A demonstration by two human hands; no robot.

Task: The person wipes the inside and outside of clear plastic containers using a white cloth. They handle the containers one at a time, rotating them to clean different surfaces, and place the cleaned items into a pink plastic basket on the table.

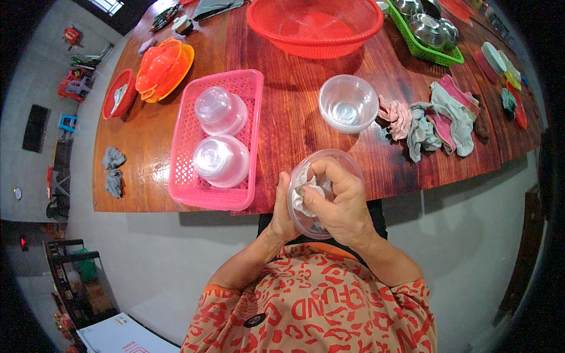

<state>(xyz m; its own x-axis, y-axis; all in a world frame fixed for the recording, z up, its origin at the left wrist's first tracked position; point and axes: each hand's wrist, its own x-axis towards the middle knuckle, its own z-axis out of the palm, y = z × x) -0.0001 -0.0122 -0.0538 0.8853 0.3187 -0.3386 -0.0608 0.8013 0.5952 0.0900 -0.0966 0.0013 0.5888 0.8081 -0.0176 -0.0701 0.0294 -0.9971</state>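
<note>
Close to my body, off the table's front edge, I hold a clear plastic bowl tilted so that its mouth faces up toward me. My left hand grips its left side, the fingers hidden behind the wall. Inside the bowl is my right hand, its fingers closed round a crumpled white cloth that touches the inner wall. Another clear bowl stands upright on the table just beyond. To the left, a pink perforated basket contains stacked clear bowls, turned upside down.
Crumpled cloths lie to the right on the wooden table. A large red basin stands at the back. A green basket holds metal bowls at the far right. Orange baskets and grey rags are at the left.
</note>
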